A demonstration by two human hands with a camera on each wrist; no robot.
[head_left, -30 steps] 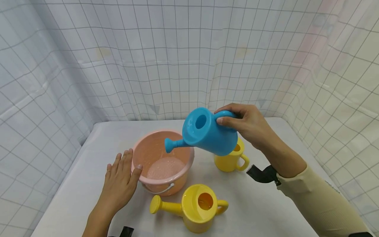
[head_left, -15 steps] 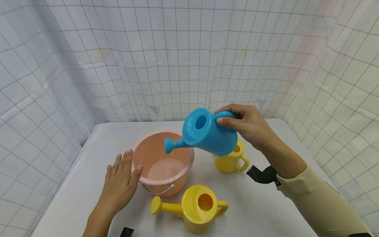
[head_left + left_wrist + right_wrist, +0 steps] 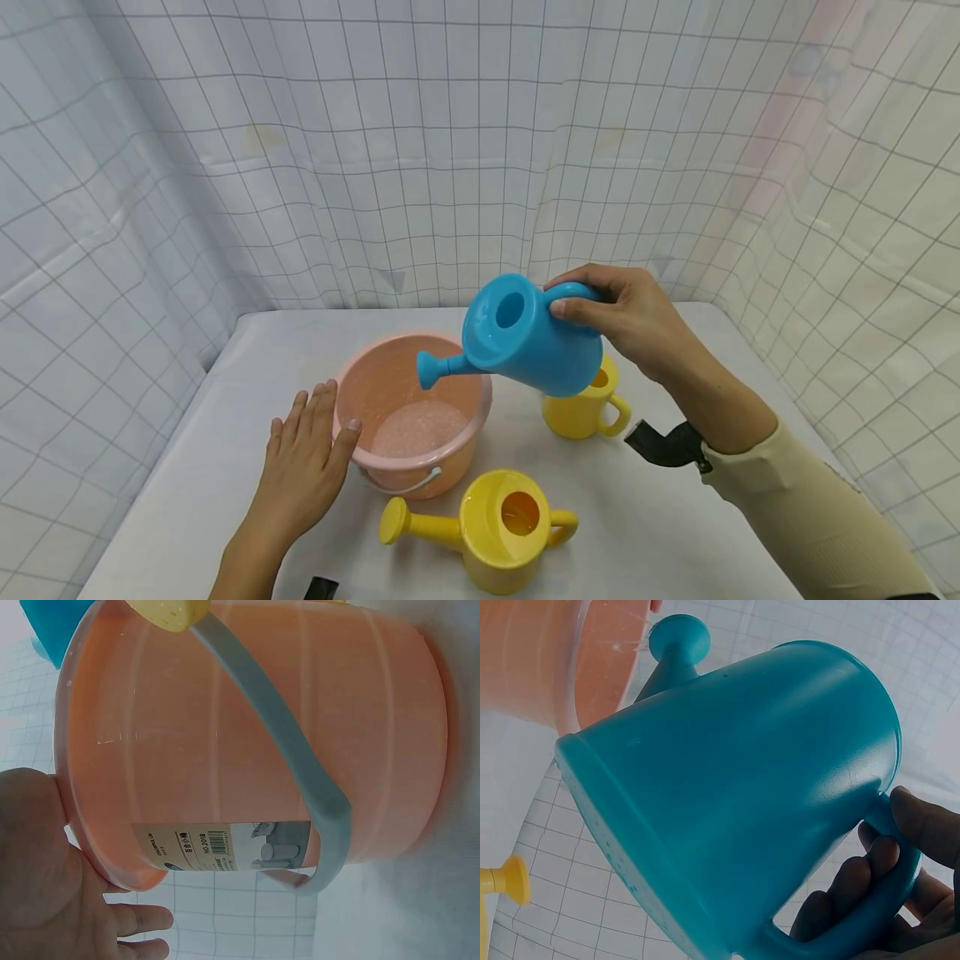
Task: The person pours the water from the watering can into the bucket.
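Note:
My right hand [image 3: 626, 321] grips the handle of a blue watering can [image 3: 536, 342], tilted with its spout over a pink bucket [image 3: 480, 417]. Fine streams of water leave the spout head, and water covers the bucket's bottom. In the right wrist view, fingers curl round the blue handle [image 3: 896, 892]. My left hand [image 3: 303, 458] rests against the bucket's left rim, fingers straight and thumb over the edge. The left wrist view shows the bucket's wall [image 3: 225, 735] with its grey handle [image 3: 277, 727] and a label [image 3: 225, 846].
A yellow watering can [image 3: 501, 533] stands in front of the bucket, its spout pointing left. Behind the blue can, partly hidden, is a second yellow vessel [image 3: 577, 417] with a handle. The white table [image 3: 645, 517] is enclosed by grid-patterned curtains [image 3: 480, 150].
Both hands and the blue watering can stay almost still. The view has shifted very slightly, and water keeps coming from the spout.

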